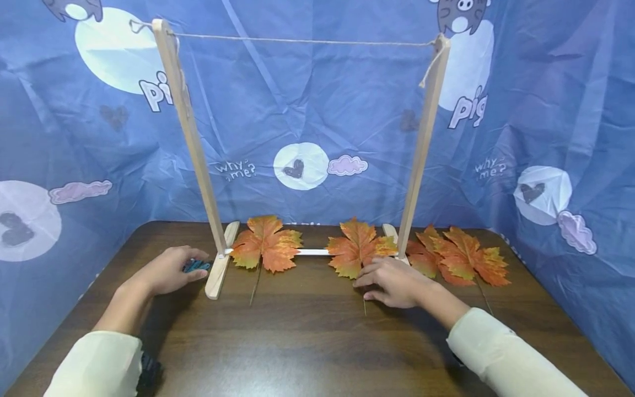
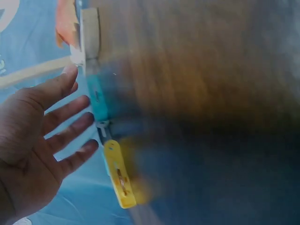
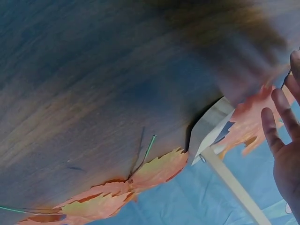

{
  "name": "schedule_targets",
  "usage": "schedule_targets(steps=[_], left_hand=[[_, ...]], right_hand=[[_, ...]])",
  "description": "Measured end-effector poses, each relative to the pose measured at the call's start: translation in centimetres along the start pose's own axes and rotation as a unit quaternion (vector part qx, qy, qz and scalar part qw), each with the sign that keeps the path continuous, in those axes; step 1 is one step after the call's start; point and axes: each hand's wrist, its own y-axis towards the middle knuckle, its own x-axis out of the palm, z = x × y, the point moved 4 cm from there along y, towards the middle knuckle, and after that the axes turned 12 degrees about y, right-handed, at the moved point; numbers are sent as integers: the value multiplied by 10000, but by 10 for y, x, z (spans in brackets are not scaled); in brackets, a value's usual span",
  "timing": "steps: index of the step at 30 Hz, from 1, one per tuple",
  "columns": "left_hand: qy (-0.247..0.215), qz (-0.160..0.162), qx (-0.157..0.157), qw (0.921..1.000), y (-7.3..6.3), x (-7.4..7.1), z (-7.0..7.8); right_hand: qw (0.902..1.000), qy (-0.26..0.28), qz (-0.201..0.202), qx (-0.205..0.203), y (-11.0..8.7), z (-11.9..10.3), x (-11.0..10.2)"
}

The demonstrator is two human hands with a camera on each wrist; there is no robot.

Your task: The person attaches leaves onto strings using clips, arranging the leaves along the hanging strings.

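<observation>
My left hand (image 1: pixel 171 270) is at the left foot of a wooden frame, fingers spread and loosely bent beside teal clothespins (image 1: pixel 196 265). In the left wrist view a yellow clothespin (image 2: pixel 120 174) lies near a teal one, just off the fingertips. My right hand (image 1: pixel 394 282) is low over the table at the base of an orange maple leaf (image 1: pixel 358 245), its fingertips around the thin stem. In the right wrist view those fingers (image 3: pixel 282 110) are apart, with the stem showing in the gap. Another maple leaf (image 1: pixel 265 242) lies to the left, stem toward me.
Two wooden posts (image 1: pixel 190 138) carry a string (image 1: pixel 302 40) tied across their tops. A white bar (image 1: pixel 313 252) joins their feet, partly under the leaves. More maple leaves (image 1: pixel 468 253) overlap right of the frame. A blue printed cloth (image 1: pixel 307 110) surrounds the brown table (image 1: pixel 297 342).
</observation>
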Motion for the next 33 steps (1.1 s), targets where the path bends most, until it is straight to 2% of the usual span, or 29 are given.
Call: schedule_targets(steps=[4, 9, 15, 23, 33], left_hand=[[-120, 30, -109, 9999, 1, 4, -8], [-312, 246, -258, 9989, 3, 7, -14], [-329, 424, -439, 9976, 5, 11, -21], [-259, 352, -540, 9976, 11, 11, -26], [-22, 214, -627, 9978, 17, 14, -25]], right_hand=[[9997, 189, -122, 96, 0, -1, 3], [9975, 536, -266, 370, -3, 1, 6], [9971, 632, -218, 353, -3, 1, 7], [9974, 580, -250, 357, 2, -1, 3], [9981, 538, -213, 230, 6, -6, -9]])
